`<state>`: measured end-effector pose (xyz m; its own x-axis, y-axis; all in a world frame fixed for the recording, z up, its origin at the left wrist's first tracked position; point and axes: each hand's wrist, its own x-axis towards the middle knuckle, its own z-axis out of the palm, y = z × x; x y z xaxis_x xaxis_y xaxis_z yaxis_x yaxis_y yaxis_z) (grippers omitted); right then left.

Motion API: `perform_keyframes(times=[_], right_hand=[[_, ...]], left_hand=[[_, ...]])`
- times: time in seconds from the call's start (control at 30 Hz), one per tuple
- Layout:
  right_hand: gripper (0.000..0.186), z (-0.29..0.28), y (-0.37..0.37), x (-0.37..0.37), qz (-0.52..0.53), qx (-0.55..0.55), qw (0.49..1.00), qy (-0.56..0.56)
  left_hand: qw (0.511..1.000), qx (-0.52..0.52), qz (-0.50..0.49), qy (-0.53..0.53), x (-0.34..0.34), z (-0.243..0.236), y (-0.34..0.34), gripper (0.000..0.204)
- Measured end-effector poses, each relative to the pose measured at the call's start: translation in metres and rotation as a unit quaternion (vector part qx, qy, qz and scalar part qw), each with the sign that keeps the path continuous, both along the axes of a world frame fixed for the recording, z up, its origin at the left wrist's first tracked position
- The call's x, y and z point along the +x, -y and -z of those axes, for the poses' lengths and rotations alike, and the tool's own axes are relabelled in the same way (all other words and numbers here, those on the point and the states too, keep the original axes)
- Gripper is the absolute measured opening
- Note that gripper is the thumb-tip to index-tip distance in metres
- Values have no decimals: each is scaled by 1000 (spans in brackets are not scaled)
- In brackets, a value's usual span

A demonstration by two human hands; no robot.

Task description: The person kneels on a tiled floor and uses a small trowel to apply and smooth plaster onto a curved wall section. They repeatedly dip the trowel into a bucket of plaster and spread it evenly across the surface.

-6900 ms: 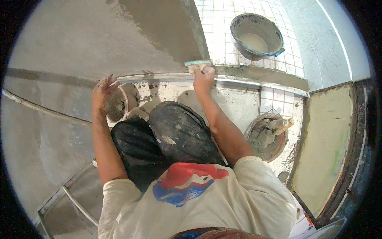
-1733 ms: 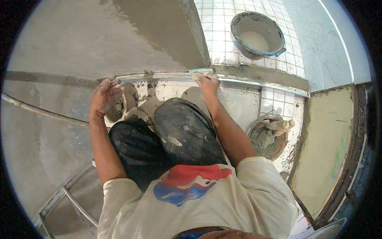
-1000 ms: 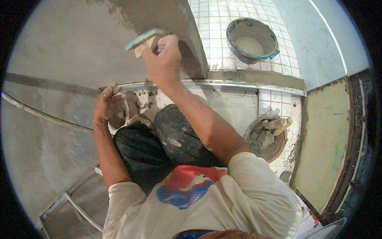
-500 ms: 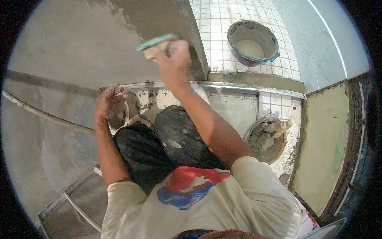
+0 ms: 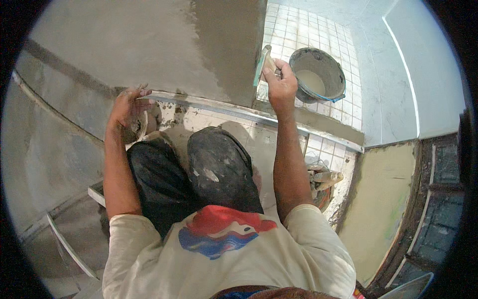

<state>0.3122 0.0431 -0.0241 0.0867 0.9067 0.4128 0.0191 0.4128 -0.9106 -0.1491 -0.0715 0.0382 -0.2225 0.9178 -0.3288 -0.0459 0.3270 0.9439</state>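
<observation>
My right hand [image 5: 281, 87] grips a hand float [image 5: 267, 65] with a thin pale-green plate and a tan back. The float stands on edge at the end of the plastered wall [image 5: 149, 42], beside a darker, damp-looking strip [image 5: 229, 45]. Whether its plate touches the wall end is not plain. My left hand [image 5: 128, 107] is near the foot of the wall, fingers spread, by the left end of a long metal bar [image 5: 224, 108]. No tool shows in it. Just below that hand is a rounded, mortar-smeared object [image 5: 142, 128], mostly hidden.
A dark bucket [image 5: 338, 79] with a blue handle holds greyish liquid on white tiles [image 5: 284, 22]. Past my right forearm, a second container [image 5: 326, 198] holds wooden-handled tools [image 5: 327, 178]. A raised sill [image 5: 328, 124] runs along the bar. A pale yellow-green panel [image 5: 381, 199] is at right.
My right hand has swung right with the float, from in front of the wall to its end near the bucket. The view has shifted; my left hand stays near the bar's left end.
</observation>
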Motion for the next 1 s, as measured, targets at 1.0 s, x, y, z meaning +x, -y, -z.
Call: perform_keyframes(times=[1.0], right_hand=[[17,239,-71,46,-23,-92,988,120]], left_hand=[[1000,16,4,3,5,-1,4,57]])
